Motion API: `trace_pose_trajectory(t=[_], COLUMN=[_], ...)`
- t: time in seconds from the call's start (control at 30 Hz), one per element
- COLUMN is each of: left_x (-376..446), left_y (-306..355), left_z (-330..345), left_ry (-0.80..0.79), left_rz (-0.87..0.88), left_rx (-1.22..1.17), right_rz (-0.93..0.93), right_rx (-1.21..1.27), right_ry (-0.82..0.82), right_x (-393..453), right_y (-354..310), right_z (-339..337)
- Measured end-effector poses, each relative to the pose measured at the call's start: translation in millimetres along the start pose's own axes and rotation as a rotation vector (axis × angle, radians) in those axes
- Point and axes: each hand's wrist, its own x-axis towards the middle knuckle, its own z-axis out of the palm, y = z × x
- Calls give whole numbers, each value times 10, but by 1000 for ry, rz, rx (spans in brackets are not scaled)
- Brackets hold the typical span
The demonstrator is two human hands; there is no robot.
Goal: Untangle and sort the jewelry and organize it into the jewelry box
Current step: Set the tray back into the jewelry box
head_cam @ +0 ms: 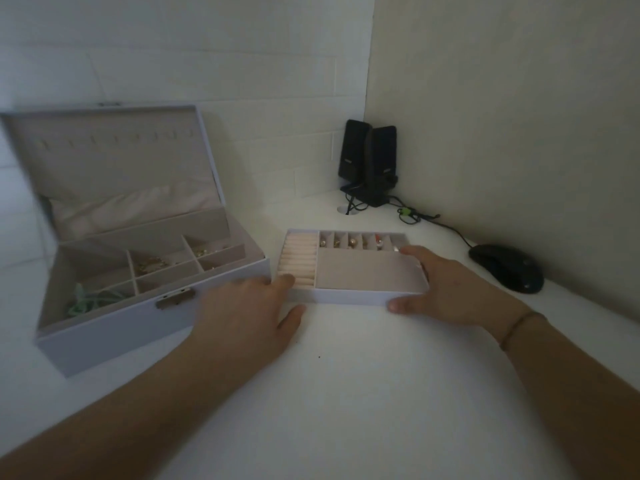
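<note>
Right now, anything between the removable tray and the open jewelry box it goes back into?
Nothing visible. The tray sits on the desk just right of the jewelry box, whose lid is up. The left hand rests at the tray's left end, in the gap between them; the right hand grips its right end.

The person's two forearms are bare, with no sleeves showing on either. The left hand [242, 308] wears nothing visible. On the right wrist, just behind the right hand [450, 291], sits a thin bracelet [516, 329], a slim dark band around the wrist.
</note>
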Motion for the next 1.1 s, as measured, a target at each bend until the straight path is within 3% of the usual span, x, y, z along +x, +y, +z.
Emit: trace_pose_trajectory(t=[0.13,0.33,0.6,0.77,0.9,1.1], left_x=[24,-23,-15,87,149,-77], left_y=[-42,-103,-40,-64,-176,-868], left_z=[54,60,7,-65,-304,-630], left_ry=[13,39,233,416,466,485], left_rz=[29,-146,-247,-145,-177,-303], left_rx=[-130,-484,-916,-952,-971,-750], right_rz=[13,6,-71,-156,-226,-406], right_rx=[-5,14,345,397,465,374], right_ry=[22,48,240,365,418,315], right_x=[35,47,9,-41,-34,331], right_y=[43,71,23,-53,-226,-910], right_z=[2,-120,-191,-231,-258,-11])
